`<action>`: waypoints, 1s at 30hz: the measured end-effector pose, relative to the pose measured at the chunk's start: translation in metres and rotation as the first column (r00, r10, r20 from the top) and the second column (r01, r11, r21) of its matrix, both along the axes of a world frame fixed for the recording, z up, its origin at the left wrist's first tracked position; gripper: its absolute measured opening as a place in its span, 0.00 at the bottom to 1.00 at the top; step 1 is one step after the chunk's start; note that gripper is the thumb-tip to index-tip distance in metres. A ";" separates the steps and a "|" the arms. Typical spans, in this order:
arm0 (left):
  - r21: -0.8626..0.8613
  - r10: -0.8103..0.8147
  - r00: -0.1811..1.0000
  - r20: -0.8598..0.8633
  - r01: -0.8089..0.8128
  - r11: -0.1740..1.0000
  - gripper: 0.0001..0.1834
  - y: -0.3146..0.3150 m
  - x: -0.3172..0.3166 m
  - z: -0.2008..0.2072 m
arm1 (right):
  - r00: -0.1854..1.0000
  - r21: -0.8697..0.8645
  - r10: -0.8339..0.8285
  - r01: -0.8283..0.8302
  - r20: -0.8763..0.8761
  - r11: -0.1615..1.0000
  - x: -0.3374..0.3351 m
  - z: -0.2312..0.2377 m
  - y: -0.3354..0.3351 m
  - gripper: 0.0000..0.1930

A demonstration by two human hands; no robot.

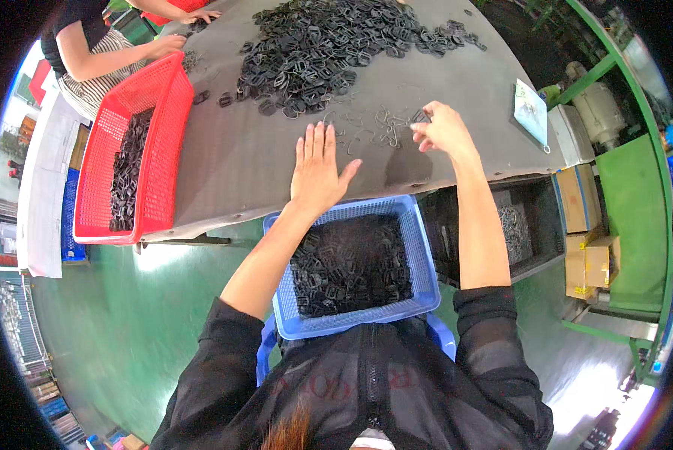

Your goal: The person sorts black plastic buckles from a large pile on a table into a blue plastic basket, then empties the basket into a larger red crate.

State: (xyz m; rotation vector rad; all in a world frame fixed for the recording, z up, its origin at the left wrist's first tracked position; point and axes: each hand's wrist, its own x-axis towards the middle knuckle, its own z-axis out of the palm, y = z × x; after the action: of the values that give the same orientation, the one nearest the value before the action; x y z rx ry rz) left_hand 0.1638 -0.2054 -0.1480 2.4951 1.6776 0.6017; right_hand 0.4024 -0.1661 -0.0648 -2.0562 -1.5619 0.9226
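Nearest the body: a blue basket [428,274], set between the black-sleeved forearms and below the table edge, filled with dark buckles [351,270]. Whether it is borne by lap or seat cannot be told. To its right, a dark bin [554,244] is placed partly under the table; pale, wiry bits [513,232] are seen inside.

Above the basket, over the near part of the table [227,169]: left hand [319,171] held flat, palm down, four fingers stretched and close together, thumb spread wide. Nothing is seen gripped by it; whether the tabletop is pressed cannot be told. Right hand [443,132] narrowed, fingers curled; a small black buckle [420,118] is pinched between thumb and fingers, lifted beside the scraps. Between the two hands, thin curled scraps [385,131] are strewn loosely.

Beyond the hands: a broad heap of black buckles [306,60] is spread on the table, a few strays scattered at its edges. A light blue flat pouch [530,114] is laid near the right edge. At the left edge, a red basket [167,161] is part filled with dark pieces [132,165]. Past it, small dark pieces are being handled by a co-worker's hands [164,46].
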 end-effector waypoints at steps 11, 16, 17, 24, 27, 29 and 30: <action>0.051 -0.178 0.979 0.097 0.174 0.983 0.39 0.062 0.061 0.008 | 0.943 0.075 0.089 -0.069 -0.319 0.995 0.036 -0.015 0.004 0.16; 0.103 -0.297 0.894 0.336 0.279 0.955 0.25 0.066 0.064 0.010 | 0.997 0.262 -0.047 0.030 0.059 0.965 0.054 -0.037 0.009 0.16; 0.177 -0.293 0.890 0.348 0.245 0.953 0.22 0.065 0.063 0.010 | 0.987 0.201 -0.017 0.049 -0.160 0.978 0.051 -0.026 0.007 0.16; 0.180 -0.169 0.923 0.346 0.112 0.977 0.22 0.049 0.060 0.012 | 0.942 0.121 -0.077 0.123 -0.327 0.985 0.060 -0.024 0.005 0.16; 0.139 -0.226 0.853 0.470 0.181 0.974 0.24 0.045 0.059 0.019 | 0.884 0.114 0.041 0.014 -0.466 0.993 0.059 -0.016 -0.001 0.16; -0.054 -0.185 0.746 0.639 0.284 0.957 0.23 0.049 0.065 0.031 | 0.879 0.187 0.133 -0.051 -0.458 0.981 0.055 -0.013 -0.002 0.15; -0.140 -0.146 0.686 0.713 0.343 0.929 0.23 0.053 0.068 0.034 | 0.874 0.225 0.179 -0.083 -0.451 0.971 0.052 -0.011 -0.002 0.15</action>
State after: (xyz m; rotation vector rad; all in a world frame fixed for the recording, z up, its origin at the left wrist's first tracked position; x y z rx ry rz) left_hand 0.2322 -0.1525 -0.1137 1.8822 1.0235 1.0355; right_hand 0.4546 -0.1685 -0.0762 -1.4589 -1.4648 1.1582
